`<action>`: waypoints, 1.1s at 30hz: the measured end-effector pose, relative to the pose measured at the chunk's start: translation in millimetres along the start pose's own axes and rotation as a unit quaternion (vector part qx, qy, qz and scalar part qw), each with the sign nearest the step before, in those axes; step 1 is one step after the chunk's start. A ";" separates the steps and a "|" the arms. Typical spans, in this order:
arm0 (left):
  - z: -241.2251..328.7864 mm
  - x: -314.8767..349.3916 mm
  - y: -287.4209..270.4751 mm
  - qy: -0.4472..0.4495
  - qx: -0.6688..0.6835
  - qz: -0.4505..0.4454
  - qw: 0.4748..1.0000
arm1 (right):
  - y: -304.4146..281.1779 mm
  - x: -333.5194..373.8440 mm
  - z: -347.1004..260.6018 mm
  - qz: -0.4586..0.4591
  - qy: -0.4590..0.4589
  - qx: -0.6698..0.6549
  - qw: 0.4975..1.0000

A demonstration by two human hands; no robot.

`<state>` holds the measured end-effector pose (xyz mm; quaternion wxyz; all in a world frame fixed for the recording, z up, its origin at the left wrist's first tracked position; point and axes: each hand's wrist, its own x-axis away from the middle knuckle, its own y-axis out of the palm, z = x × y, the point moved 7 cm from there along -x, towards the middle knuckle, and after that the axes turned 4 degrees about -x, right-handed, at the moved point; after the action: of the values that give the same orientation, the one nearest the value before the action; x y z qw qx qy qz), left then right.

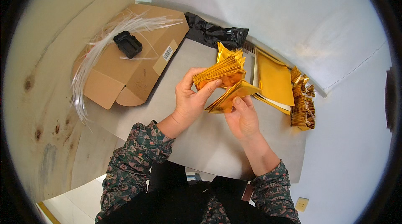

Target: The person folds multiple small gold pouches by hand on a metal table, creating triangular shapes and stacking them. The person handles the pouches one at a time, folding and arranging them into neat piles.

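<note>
My left hand (187,101) is closed round a thick stack of folded gold foil paper (220,72), its many edges fanned toward me. Just to the right and lower, my right hand (243,118) pinches a thinner bunch of folded gold foil paper (229,98) between thumb and fingers. The two bunches almost meet, and I cannot tell whether they touch. Behind them, more folded gold pieces (228,51) stand on the table, partly hidden by the stack. Flat gold sheets (274,77) lie to the right, beside tied bundles of folded gold paper (303,109).
A brown cardboard box (140,65) lies at the left of the grey table (201,144). Long clear plastic strips (94,52) and a small black plastic piece (128,44) rest on it. A crumpled black plastic bag (215,31) lies along the back, by the white wall (335,23).
</note>
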<state>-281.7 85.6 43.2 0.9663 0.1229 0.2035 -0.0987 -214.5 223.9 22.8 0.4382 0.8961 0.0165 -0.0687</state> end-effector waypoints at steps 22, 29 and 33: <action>25.5 16.1 7.8 0.063 0.046 0.007 0.997 | 9.8 4.1 13.6 0.012 -0.017 -0.028 0.999; 20.0 16.2 5.4 0.075 0.005 0.011 0.997 | 8.6 5.2 7.1 0.041 -0.045 0.031 0.998; 17.1 15.0 4.8 0.089 -0.018 0.021 0.996 | 6.3 6.4 9.0 0.043 -0.025 0.009 0.999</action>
<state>-260.7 83.3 53.1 0.9482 0.1184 0.2877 -0.0636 -208.7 212.7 21.4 0.4327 0.8980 -0.0339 -0.0723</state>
